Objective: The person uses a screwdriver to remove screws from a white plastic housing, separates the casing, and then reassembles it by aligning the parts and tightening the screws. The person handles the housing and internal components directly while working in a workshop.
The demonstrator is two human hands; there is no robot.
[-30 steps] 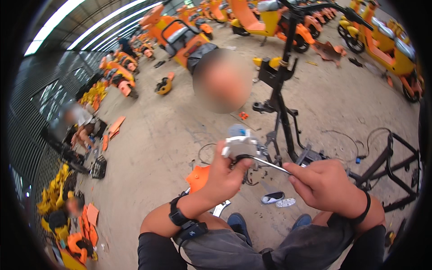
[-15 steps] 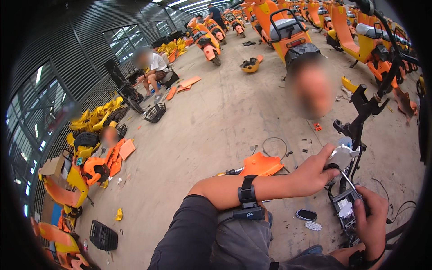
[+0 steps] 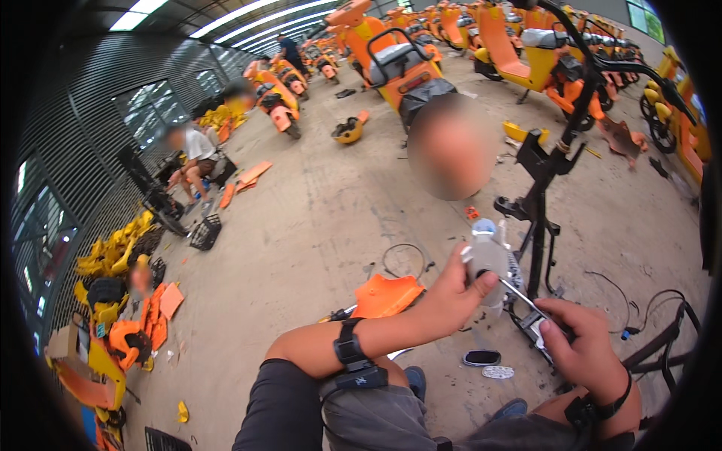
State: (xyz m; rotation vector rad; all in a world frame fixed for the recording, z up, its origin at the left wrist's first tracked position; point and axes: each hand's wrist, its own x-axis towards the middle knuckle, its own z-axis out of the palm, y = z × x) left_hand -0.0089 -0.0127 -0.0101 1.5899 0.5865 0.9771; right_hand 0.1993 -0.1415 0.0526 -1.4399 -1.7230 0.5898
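My left hand (image 3: 452, 301) is closed round a whitish, partly see-through plastic part (image 3: 487, 257) with a pale blue end. A small black piece shows beside the left thumb. My right hand (image 3: 585, 340) grips a slim metal rod (image 3: 520, 292), its far end reaching the black piece; the fingers hide the near end, so I cannot tell what tool it is. Below and behind the hands stands a dark scooter frame (image 3: 535, 218) with a handlebar. A grey metal piece shows beside the right fingers, partly covered.
An orange body panel (image 3: 387, 295) lies left of my hands, near a looped cable (image 3: 404, 260). A dark oval piece (image 3: 481, 358) and a white oval plate (image 3: 498, 372) are on the floor near my feet. Scooters and two people are farther off.
The view has swung right, so everything sits farther left. The plastic part now shows more of its side and stands more upright; both hands keep their grip.
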